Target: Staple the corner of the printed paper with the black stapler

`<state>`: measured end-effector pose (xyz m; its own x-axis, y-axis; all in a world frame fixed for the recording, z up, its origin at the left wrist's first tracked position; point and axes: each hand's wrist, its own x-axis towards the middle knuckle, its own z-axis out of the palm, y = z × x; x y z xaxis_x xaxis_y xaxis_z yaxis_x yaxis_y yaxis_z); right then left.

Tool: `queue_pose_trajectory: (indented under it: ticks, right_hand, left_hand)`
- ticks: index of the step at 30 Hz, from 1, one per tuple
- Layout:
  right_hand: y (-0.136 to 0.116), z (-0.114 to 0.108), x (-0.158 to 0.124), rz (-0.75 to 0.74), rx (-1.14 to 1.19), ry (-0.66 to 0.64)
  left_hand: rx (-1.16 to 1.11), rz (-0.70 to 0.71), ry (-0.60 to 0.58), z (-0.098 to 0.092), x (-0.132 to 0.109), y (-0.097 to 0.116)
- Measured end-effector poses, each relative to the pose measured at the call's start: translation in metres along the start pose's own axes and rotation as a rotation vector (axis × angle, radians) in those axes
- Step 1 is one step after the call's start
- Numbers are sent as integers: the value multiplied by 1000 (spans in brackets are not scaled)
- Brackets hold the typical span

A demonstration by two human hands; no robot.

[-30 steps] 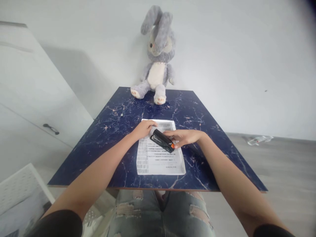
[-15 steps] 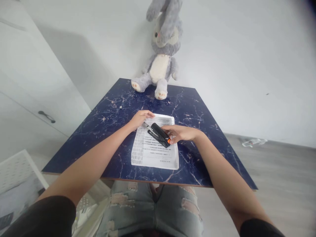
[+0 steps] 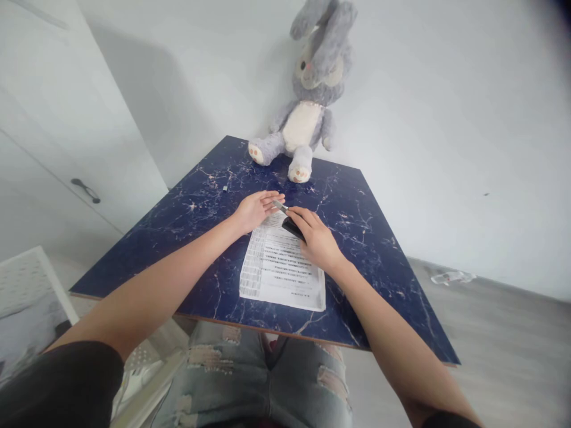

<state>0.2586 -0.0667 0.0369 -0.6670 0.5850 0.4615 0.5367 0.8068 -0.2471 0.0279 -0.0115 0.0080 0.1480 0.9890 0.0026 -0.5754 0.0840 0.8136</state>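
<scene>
A printed sheet of paper [image 3: 281, 270] lies on a dark blue marbled table [image 3: 214, 202]. My right hand [image 3: 314, 238] is closed over a black stapler [image 3: 292, 227] at the paper's far left corner, covering most of it; its metal tip [image 3: 280, 206] sticks out toward my left hand. My left hand [image 3: 255, 208] rests beside that corner with fingers stretched out flat, fingertips at the stapler's tip.
A grey plush rabbit [image 3: 312, 101] sits at the table's far edge against the white wall. A tiny grey bit [image 3: 225, 188] lies on the table at left. White cabinet with a dark handle [image 3: 84, 190] stands left. A clear wrapper [image 3: 448, 277] lies on the floor at right.
My right hand has slid the stapler up to the paper's far left corner and now covers it from above. The left hand stayed at that corner. The view has tilted and shifted.
</scene>
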Motion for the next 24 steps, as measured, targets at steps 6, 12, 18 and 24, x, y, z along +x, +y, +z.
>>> queue_pose_trajectory:
  ticks: [6,12,18,24]
  right_hand:
    - [5,3,3,-76,-535,-45]
    - [6,3,3,-107,-658,-83]
    - [0,2,3,-136,-676,-89]
    - [6,6,3,-26,-476,-24]
  left_hand:
    - [-226,-308,-37,7,-5,4]
    - [-220,-351,-7,9,-6,5]
    - [-213,-380,24,8,-7,6]
    - [-169,-325,9,2,-3,2]
